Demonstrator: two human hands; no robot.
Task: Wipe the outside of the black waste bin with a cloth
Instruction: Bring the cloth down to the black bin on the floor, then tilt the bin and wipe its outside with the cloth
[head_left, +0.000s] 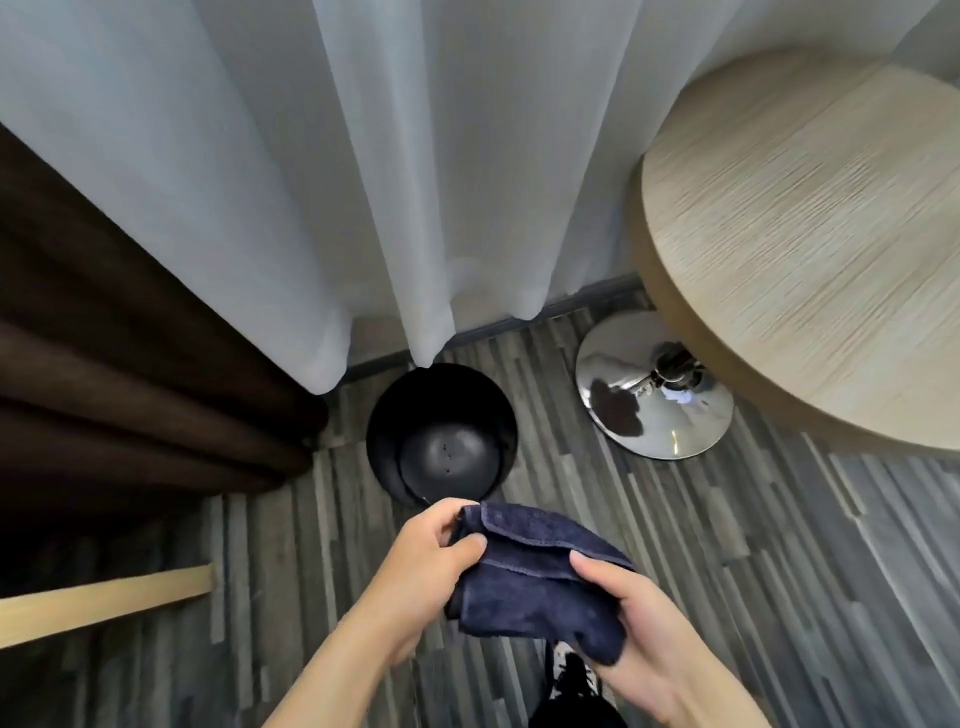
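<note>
Both hands hold a dark blue cloth (535, 566) just in front of the black bin (441, 431). The left hand (421, 561) pinches its corner. The right hand (634, 623) grips its side.

- A round black waste bin (441, 434) stands upright and open on the striped grey floor (727, 519), seen from above. Its inside looks empty, with a smooth dark base.
- A dark blue cloth (535, 561), folded over on itself with a stitched hem showing, is held in the air just in front of the bin, apart from it.
</note>
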